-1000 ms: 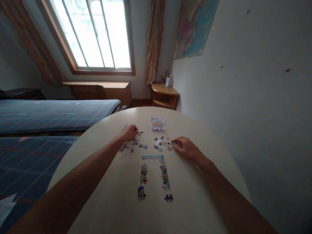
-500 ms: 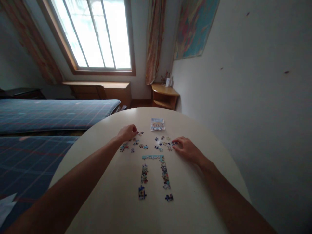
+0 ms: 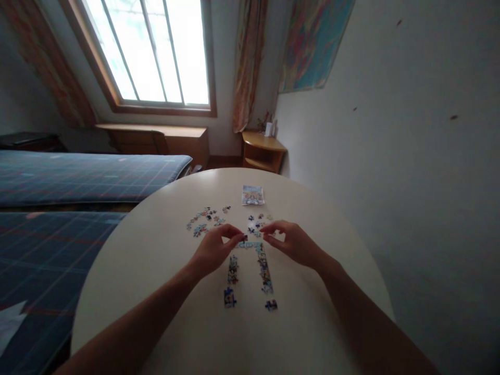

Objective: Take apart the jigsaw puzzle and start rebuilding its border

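Observation:
Over the top strip of joined jigsaw pieces (image 3: 250,244), my left hand (image 3: 213,249) pinches a small dark jigsaw piece (image 3: 245,238) between thumb and fingertips. My right hand (image 3: 291,240) is just to the right, thumb and forefinger apart beside loose pieces (image 3: 252,227); I see nothing between them. Below, a right column of joined pieces (image 3: 264,271) meets the top strip. A shorter left column (image 3: 233,270) lies opposite. Nearer me are a dark blue joined block (image 3: 229,298) on the left and a small piece (image 3: 271,305) on the right.
More loose pieces (image 3: 205,214) are scattered on the left of the round white table (image 3: 312,208). A small picture sheet (image 3: 252,195) lies at the back. A bed with a plaid cover (image 3: 86,179) stands left, a wall right, and a corner shelf (image 3: 263,140) behind.
My left hand has come right and nearer from the loose pieces, carrying a jigsaw piece to the top strip. My right hand has shifted left, its fingers now closer to the left hand.

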